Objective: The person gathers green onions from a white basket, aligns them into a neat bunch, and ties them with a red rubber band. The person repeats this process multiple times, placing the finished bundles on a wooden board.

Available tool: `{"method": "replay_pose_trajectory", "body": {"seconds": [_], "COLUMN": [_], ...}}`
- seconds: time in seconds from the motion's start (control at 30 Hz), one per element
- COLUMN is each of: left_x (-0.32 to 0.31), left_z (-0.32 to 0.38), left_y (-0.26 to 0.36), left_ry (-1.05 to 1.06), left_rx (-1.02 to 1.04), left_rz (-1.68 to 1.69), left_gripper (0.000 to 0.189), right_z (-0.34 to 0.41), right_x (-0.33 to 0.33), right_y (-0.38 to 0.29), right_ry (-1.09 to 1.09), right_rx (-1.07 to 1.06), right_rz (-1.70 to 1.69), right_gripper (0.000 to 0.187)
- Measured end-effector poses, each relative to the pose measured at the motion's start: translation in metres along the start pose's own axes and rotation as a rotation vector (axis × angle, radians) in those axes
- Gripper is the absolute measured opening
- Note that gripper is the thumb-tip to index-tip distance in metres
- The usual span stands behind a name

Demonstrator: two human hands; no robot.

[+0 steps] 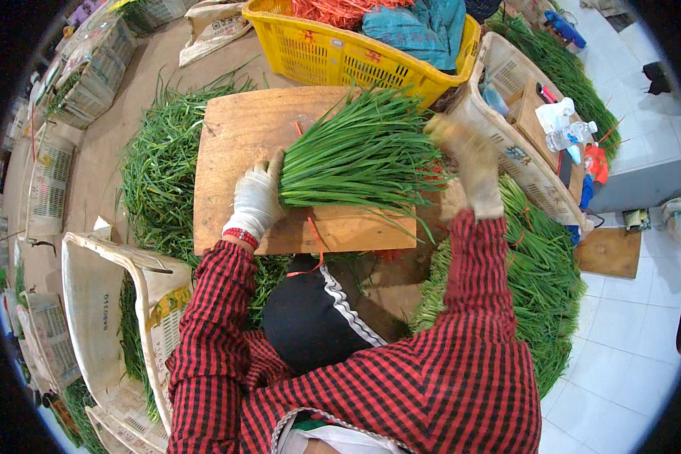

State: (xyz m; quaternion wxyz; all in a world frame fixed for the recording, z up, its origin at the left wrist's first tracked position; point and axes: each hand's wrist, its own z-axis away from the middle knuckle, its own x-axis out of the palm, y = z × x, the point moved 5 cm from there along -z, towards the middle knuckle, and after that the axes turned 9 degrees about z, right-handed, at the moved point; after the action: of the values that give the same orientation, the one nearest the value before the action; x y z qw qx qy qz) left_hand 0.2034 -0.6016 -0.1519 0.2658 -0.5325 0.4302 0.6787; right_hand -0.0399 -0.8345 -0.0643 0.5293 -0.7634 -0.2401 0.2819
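A thick bunch of green garlic chives [357,153] lies across a wooden board [238,130], its leaf tips spreading past the board's right side. My left hand [258,193], in a white glove, grips the bunch at its left end and covers the stalk ends there. A red plastic strip [316,234] shows on both sides of the bunch and appears to run beneath it; its near end hangs over the board's front edge. Blurred by motion, my gloved right hand [468,150] is beside the leaf tips, right of the board. Its fingers are unclear.
Loose chives [164,164] are heaped left of the board. Stacked bunches [539,295] lie to the right. A yellow crate [329,62] holding red strips [340,11] stands behind. White crates flank me, left [142,258] and right [522,170]; a plastic bottle [570,136] lies atop the right one.
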Motion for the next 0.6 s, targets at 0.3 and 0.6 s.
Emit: {"method": "replay_pose_trajectory", "body": {"seconds": [0.3, 0.6], "left_x": [-0.011, 0.001], "left_z": [0.002, 0.0], "left_y": [0.001, -0.008], "left_ry": [-0.012, -0.125], "left_rx": [0.026, -0.054], "left_rz": [0.046, 0.084], "left_gripper": [0.098, 0.096], "right_z": [0.114, 0.093], "right_x": [0.182, 0.212], "right_y": [0.025, 0.035], "right_ry": [-0.478, -0.55], "right_rx": [-0.652, 0.149], "right_rz": [0.798, 0.135], "right_gripper": [0.037, 0.019]}}
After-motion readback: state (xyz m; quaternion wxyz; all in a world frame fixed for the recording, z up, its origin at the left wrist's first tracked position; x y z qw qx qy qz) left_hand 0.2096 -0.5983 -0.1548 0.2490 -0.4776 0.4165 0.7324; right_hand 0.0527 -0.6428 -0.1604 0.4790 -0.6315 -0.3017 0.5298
